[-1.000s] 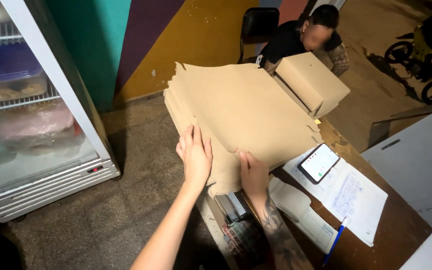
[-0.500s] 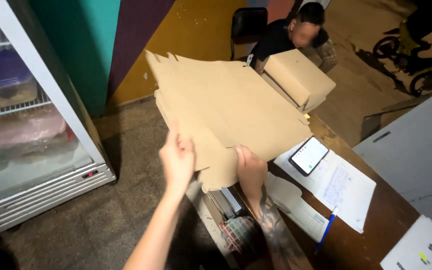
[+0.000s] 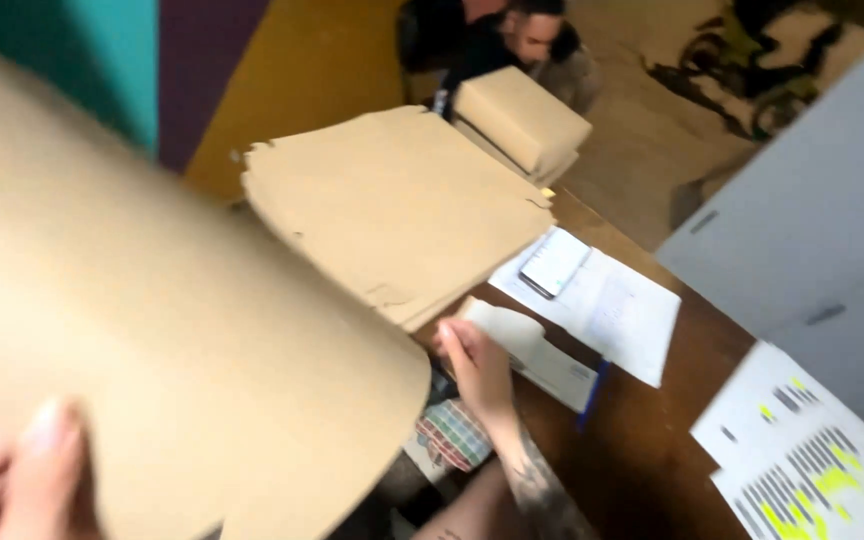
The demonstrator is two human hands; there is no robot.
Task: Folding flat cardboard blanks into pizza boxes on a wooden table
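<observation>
- Nearest, a blurred left hand (image 3: 12, 470) is seen at the bottom left corner, its fingers closed on the lower edge of a cardboard sheet (image 3: 152, 330), which is held up close to the camera.
- The sheet is plain brown and flat, with a rounded near corner and a notched edge on its right side; it is smeared by motion and fills the left half of the view, lifted clear of the cardboard stack (image 3: 392, 210).
- Just below the near corner of the stack, the right hand (image 3: 477, 365) is laid on the wooden table (image 3: 652, 450); its fingers are curled loosely, and whether anything is gripped cannot be told.
- A folded white paper (image 3: 537, 350) is touched by, or lies just beside, that hand, right of the stack's near corner, with a blue pen (image 3: 590, 392) at its far end.
- The stack itself is made of flat brown cut-outs with ragged, notched edges, piled evenly on the table.
- To the right of the stack, a phone (image 3: 554, 263) is laid on white sheets (image 3: 622, 315).
- Farther right of the stack, printed pages with yellow marks (image 3: 812, 465) are seen at the table's edge.
- Behind the stack, a folded cardboard box (image 3: 520, 120) is seen, and beyond it a seated person (image 3: 492, 40).
</observation>
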